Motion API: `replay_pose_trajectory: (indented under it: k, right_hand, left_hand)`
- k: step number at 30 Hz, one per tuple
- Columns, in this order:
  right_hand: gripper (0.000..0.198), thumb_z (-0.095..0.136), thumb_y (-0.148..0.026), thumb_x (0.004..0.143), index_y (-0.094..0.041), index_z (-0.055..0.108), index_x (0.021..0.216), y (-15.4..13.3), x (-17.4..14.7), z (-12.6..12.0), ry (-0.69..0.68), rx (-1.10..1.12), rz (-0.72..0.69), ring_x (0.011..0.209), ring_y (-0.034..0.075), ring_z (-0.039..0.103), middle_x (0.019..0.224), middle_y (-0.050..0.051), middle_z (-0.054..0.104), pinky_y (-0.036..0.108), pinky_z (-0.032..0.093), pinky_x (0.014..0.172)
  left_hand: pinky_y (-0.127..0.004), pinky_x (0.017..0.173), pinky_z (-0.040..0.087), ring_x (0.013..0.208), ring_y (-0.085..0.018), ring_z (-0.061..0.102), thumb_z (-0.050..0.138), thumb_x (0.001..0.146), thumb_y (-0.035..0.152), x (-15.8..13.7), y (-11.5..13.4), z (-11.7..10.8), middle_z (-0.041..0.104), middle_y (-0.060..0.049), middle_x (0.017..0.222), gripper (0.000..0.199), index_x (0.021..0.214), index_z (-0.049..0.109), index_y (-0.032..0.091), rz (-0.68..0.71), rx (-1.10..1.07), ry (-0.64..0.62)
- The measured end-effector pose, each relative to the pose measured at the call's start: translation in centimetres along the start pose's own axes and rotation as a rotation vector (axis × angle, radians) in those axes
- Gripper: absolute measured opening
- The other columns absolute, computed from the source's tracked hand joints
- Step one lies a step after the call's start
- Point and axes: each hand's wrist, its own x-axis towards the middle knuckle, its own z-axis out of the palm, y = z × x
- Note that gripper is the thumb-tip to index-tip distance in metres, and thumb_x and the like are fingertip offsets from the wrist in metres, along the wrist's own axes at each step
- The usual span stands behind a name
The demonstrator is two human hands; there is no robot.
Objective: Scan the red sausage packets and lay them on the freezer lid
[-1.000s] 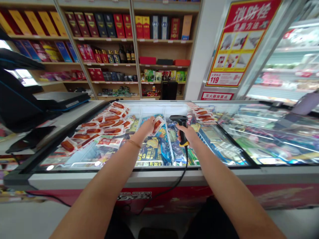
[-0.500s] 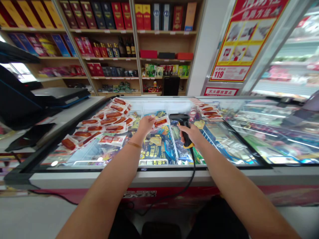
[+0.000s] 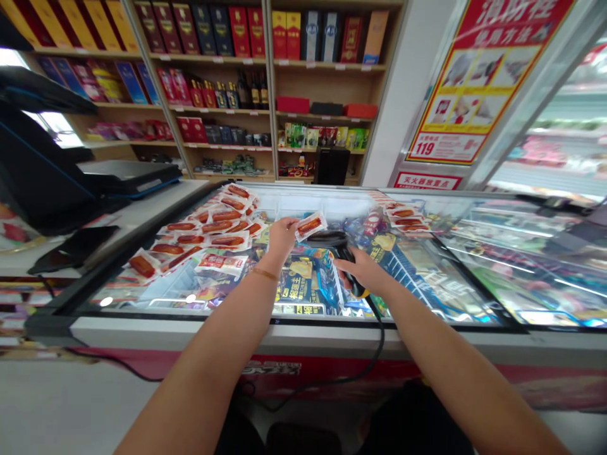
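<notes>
My left hand [image 3: 282, 235] holds a small sausage packet [image 3: 310, 225] above the open middle part of the freezer [image 3: 303, 332]. The packet is a flat clear pouch with white edges and one red-orange sausage inside. It is tilted, with its right end a little higher. Its print is too small for me to read. I pinch its left end between my thumb and my fingertips; the other fingers are curled close together, and part of them is hidden behind the back of my hand.

To the left, many more packets [image 3: 208, 230] of the same kind lie spread on the glass lid. Below my hands, coloured bags lie in the freezer, but reflections make them hard to make out.

Just under the packet is the black head of the barcode scanner [image 3: 332, 241]. My right hand [image 3: 363, 273] is wrapped tightly around its handle, so most of the handle is covered; only a bit of yellow shows at the bottom. Its black cable [image 3: 374, 354] hangs down over the near edge of the freezer.
</notes>
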Motion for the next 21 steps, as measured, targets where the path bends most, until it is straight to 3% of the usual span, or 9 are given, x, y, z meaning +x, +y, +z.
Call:
replay_pose_trajectory:
  k: [14,21]
  right_hand:
    - [0.023,0.068,-0.035,0.077,-0.02,0.055,0.089,-0.3,-0.2,0.0,0.009,0.018,0.021,0.037,0.012,0.053,0.053,-0.005,0.057,0.023,0.044,0.038]
    - [0.021,0.067,-0.035,0.078,-0.021,0.052,0.083,-0.5,0.5,-1.7,0.182,0.127,0.077,0.035,0.012,0.052,0.05,-0.005,0.056,0.022,0.041,0.034]
  left_hand:
    - [-0.029,0.084,0.053,0.089,-0.019,0.068,0.051,0.087,0.024,-0.4,0.4,-0.3,0.075,-0.006,0.099,0.03,0.104,0.074,0.017,-0.008,0.034,-0.009]
    - [-0.033,0.077,0.057,0.085,-0.02,0.07,0.05,0.088,0.029,-0.5,-0.1,0.4,0.076,-0.007,0.096,0.035,0.114,0.071,0.018,-0.074,0.007,-0.06]
